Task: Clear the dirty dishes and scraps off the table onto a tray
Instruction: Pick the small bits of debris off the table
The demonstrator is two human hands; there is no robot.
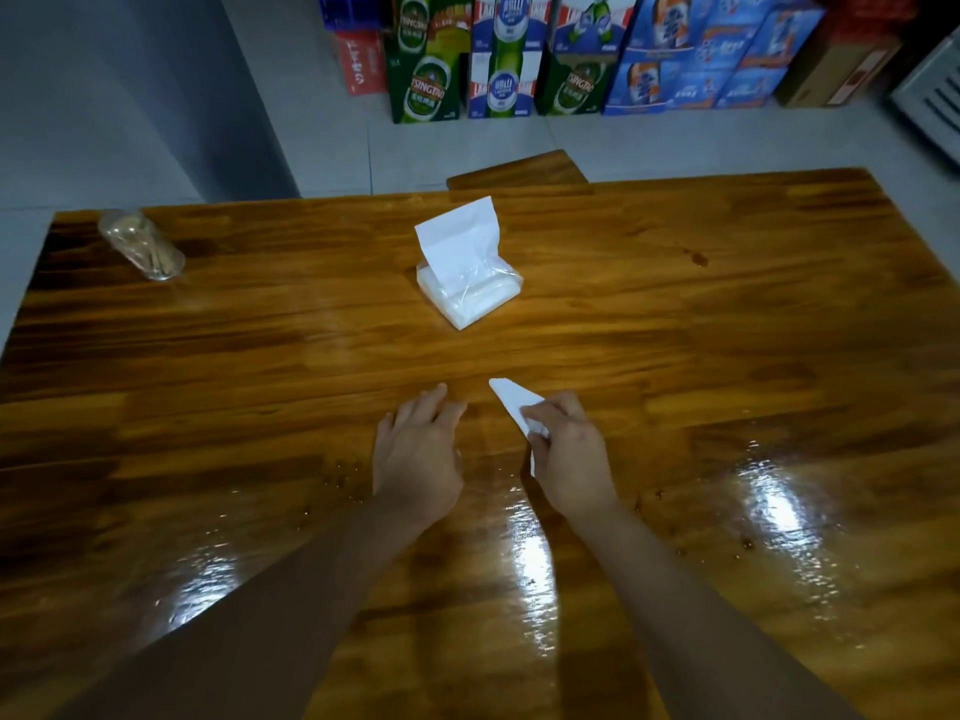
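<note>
Both forearms run out of the bottom edge of the view, so nothing above the elbows shows. The lower part of the folded tissue [511, 402] is covered by the fingers of the right hand [566, 449], which pinch it; only its pointed white tip sticks out toward the middle of the table [727, 330], with a thin sliver showing below the thumb (whether the tip touches the wood cannot be told). The tissue looks clean, white and flat-folded. The left hand [418, 449] lies just beside it, palm down over the wood, fingers loosely spread and holding nothing.

Farther back, near the table's centre, stands a clear plastic tissue pack [467, 288] with one sheet pulled upright from its top. At the far left corner a clear toothpick jar [141, 245] is blurred, its contents hard to read. Small dark droplets and wet glare mark the near wood. Beyond the table, stacked beer cartons [571, 59] line the floor, their tops cut off.
</note>
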